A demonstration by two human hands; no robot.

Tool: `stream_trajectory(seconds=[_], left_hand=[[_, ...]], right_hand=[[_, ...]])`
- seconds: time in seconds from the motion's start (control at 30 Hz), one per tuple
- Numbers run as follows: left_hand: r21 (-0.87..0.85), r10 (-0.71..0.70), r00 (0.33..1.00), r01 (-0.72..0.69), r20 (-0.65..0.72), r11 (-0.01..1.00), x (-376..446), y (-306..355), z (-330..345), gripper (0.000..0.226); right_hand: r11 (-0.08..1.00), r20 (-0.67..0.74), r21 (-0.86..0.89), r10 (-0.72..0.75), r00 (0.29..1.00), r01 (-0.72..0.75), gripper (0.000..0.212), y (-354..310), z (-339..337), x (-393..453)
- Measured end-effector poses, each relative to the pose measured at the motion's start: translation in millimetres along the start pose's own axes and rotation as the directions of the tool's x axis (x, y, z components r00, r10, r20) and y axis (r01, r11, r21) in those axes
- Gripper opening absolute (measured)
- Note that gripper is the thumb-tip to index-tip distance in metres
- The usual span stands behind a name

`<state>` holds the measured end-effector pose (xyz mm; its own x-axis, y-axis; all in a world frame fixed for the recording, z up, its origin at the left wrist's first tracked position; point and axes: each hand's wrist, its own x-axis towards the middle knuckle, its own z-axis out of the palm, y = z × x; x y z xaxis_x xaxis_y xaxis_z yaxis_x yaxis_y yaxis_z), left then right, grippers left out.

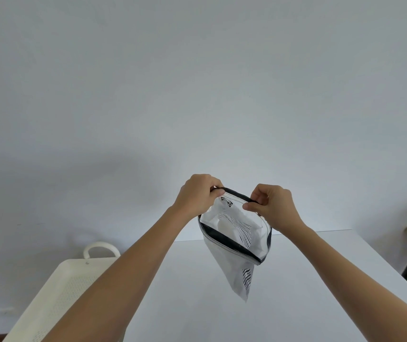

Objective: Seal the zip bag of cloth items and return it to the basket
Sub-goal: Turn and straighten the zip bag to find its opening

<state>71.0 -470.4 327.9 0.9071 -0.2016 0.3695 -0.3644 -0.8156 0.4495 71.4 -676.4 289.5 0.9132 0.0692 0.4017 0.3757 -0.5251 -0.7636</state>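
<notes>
Holding the zip bag (234, 233) up in the air above the white worktop (197, 292), the person pinches its black-trimmed top edge at both ends. The left hand (197, 196) has its grip clamped on the left end of that edge, and the right hand (271, 206) has its grip clamped on the right end, probably to stretch the zip line taut so it can be run shut. Inside the clear bag lie white and black-striped cloth items (242, 230). The cream perforated basket (56, 292) sits left of the bag, low on the worktop's edge, awaiting its return.
</notes>
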Motion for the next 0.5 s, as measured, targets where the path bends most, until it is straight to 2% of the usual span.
stream_trajectory(seconds=[0.2, 0.33, 0.5], left_hand=[[-0.043, -0.077, 0.996, 0.075, -0.048, 0.996, 2.9, -10.4, -0.6, 0.016], [-0.064, -0.119, 0.993, 0.117, -0.027, 0.991, 4.5, -14.3, 3.8, 0.015], [-0.109, -0.209, 0.977, 0.211, 0.03, 0.971, 9.3, -18.1, 7.0, 0.018]], right_hand=[[0.996, 0.066, -0.088, 0.035, 0.997, -0.029, 0.028, 11.0, 0.6, -3.3], [0.977, 0.016, -0.214, 0.021, 1.0, -0.017, 0.025, 15.0, 1.8, -1.7], [0.967, -0.033, -0.255, 0.012, 0.999, -0.02, 0.021, 15.0, 1.4, -2.4]])
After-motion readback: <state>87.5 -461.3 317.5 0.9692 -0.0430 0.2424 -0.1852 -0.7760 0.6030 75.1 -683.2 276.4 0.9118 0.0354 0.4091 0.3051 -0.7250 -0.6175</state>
